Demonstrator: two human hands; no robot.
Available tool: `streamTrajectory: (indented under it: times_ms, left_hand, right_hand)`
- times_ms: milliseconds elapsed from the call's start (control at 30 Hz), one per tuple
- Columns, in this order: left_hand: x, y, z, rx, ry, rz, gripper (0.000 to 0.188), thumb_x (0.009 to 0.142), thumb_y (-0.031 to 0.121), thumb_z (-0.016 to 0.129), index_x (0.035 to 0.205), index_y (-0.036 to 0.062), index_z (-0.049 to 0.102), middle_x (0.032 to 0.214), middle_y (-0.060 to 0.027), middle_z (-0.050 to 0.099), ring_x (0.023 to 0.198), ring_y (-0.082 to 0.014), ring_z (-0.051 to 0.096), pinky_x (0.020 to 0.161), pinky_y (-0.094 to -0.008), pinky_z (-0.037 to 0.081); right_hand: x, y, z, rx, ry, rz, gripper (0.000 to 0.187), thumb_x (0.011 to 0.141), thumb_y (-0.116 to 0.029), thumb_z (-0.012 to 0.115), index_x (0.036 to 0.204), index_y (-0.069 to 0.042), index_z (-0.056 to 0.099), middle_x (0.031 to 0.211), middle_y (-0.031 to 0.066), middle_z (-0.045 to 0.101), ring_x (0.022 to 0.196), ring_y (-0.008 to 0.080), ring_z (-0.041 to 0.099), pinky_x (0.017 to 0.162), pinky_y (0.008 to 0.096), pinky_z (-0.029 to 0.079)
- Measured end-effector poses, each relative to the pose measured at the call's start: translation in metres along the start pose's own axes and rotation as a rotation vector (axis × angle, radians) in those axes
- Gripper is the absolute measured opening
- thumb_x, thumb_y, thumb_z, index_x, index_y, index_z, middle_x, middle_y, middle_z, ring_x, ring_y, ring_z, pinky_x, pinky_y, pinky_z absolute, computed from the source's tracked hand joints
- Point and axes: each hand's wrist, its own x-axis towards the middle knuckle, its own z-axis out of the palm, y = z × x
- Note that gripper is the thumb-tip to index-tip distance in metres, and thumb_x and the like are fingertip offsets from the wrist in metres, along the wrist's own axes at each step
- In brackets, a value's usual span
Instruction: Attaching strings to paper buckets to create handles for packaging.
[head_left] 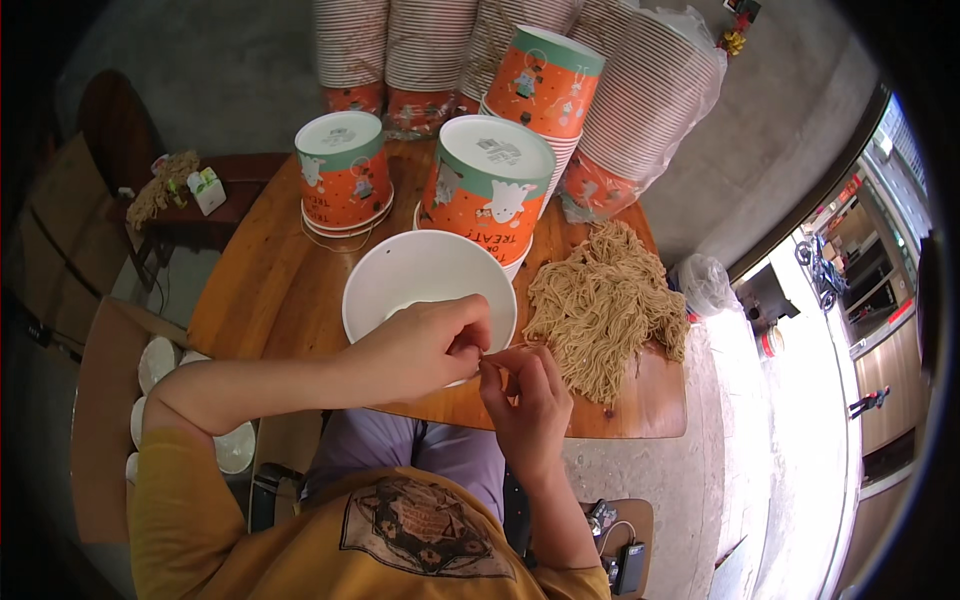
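My left hand [425,345] reaches across the near rim of an empty white paper bowl [405,275], its fingertips pinched on a thin noodle strand [505,350]. My right hand [525,395] meets it just right of the bowl, fingers pinched on the same strand at the wooden table's front edge. A big heap of tan dry noodles [605,300] lies on the table to the right, touching my right fingertips' side.
Upside-down orange and green paper bowls [343,170] [485,185] [545,85] stand behind the white bowl. Tall stacks of bowls [430,50] and a bagged stack [645,100] fill the back. White bowls [160,360] sit low at left; a small side table [185,195] holds noodles.
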Motion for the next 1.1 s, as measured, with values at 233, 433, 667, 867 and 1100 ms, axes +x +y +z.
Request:
streamTrajectory:
  times_ms: [233,433,667,867,1100]
  left_hand:
    - [0.001,0.000,-0.001,-0.138,-0.033,-0.081,0.010,0.086,0.001,0.061,0.093,0.0038,0.054,0.085,0.0001,0.058,0.075,-0.0064,0.053,0.066,-0.0251,0.046]
    - [0.001,0.003,0.000,-0.135,-0.038,-0.042,0.015,0.086,0.000,0.060,0.097,0.0055,0.051,0.087,0.0000,0.057,0.078,-0.0069,0.052,0.068,-0.0247,0.045]
    - [0.002,-0.002,0.004,-0.214,-0.033,0.049,0.029,0.087,0.000,0.061,0.109,0.0075,0.044,0.085,-0.0008,0.057,0.077,-0.0080,0.053,0.071,-0.0260,0.045]
    - [0.005,-0.006,0.001,-0.292,-0.092,0.015,0.033,0.089,0.001,0.062,0.114,0.0071,0.041,0.088,-0.0017,0.060,0.080,-0.0081,0.053,0.076,-0.0266,0.042]
    - [0.006,-0.006,0.003,-0.304,-0.096,-0.010,0.035,0.088,0.002,0.062,0.115,0.0074,0.041,0.088,-0.0014,0.060,0.079,-0.0075,0.054,0.075,-0.0261,0.042]
  right_hand:
    - [-0.008,0.003,0.005,-0.089,0.066,-0.109,0.020,0.076,-0.005,0.075,0.091,-0.008,0.062,0.074,0.0040,0.053,0.058,0.0179,0.057,0.050,0.0304,0.046]
    - [-0.006,-0.001,0.005,0.068,0.078,0.042,0.017,0.079,-0.003,0.073,0.091,-0.006,0.062,0.074,0.0043,0.052,0.058,0.0149,0.055,0.051,0.0281,0.045]
    - [-0.007,0.010,0.011,0.694,0.064,0.471,0.009,0.089,-0.005,0.066,0.092,-0.005,0.058,0.076,-0.0023,0.054,0.062,0.0023,0.046,0.054,0.0189,0.038]
    - [-0.007,0.008,0.004,0.352,0.134,0.288,0.017,0.084,-0.004,0.071,0.095,-0.008,0.059,0.084,-0.0001,0.054,0.063,0.0068,0.050,0.054,0.0220,0.043]
    - [-0.004,0.009,-0.005,-0.026,0.112,-0.042,0.030,0.074,-0.002,0.075,0.098,-0.018,0.067,0.088,0.0024,0.051,0.065,0.0147,0.055,0.053,0.0273,0.047]
